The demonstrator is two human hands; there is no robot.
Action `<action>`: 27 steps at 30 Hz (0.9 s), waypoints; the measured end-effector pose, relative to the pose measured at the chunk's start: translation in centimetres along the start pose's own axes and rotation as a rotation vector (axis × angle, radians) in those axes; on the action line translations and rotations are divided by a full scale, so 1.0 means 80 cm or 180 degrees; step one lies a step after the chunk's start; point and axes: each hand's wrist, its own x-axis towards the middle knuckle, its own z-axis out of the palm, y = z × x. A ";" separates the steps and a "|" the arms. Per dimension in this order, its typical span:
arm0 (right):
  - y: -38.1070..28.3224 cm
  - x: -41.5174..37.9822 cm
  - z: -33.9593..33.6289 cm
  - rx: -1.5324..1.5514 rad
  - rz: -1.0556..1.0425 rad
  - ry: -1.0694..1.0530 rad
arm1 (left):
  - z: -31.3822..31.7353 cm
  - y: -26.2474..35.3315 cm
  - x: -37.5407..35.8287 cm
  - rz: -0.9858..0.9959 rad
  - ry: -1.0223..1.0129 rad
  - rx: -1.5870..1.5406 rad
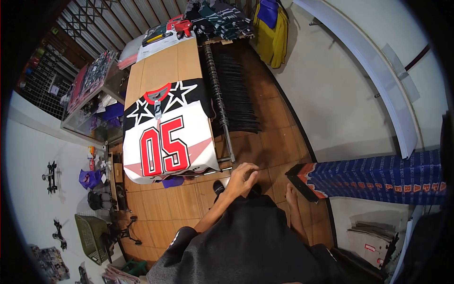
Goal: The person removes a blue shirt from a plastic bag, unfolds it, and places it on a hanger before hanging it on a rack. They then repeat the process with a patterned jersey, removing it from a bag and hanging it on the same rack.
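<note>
In front of my body, my left hand (pixel 242 179) is raised with loosely bent fingers apart and nothing in them. Lower and to the right, my right hand (pixel 291 194) hangs close to the dark end of a long blue patterned piece (pixel 373 177) with orange letters, with a small gap between them. Its fingers look stretched out and hold nothing visible. A black and white jersey (pixel 163 137) with a red 05 lies spread on the wooden table (pixel 165 61), front side up, with a tag at its collar. Neither hand touches it.
A metal rail of black hangers (pixel 236 94) runs beside the table. Red and yellow tools (pixel 183 29) and folded clothes (pixel 222 21) are at the far end. A glass case (pixel 94 104) and green basket (pixel 91 236) stand left; cardboard pieces (pixel 371 244) lean at lower right.
</note>
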 end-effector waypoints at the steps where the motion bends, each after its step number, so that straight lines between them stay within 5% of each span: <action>1: 0.005 0.010 -0.007 0.0202 0.0019 0.0050 | 0.014 0.002 0.001 -0.0082 -0.0109 -0.0015; 5: 0.040 0.093 -0.015 0.0545 0.0296 -0.0436 | 0.060 -0.019 0.012 -0.0695 -0.0063 -0.0496; 12: -0.124 0.101 -0.005 0.1173 0.0573 -0.0876 | 0.107 -0.138 0.079 -0.1322 0.0851 -0.1489; 20: -0.256 0.201 0.048 0.1503 0.0867 -0.1507 | 0.104 -0.251 0.181 -0.2957 0.2046 -0.2555; 27: -0.356 0.256 0.112 0.2254 0.1319 -0.1584 | 0.092 -0.324 0.227 -0.4584 0.2221 -0.1781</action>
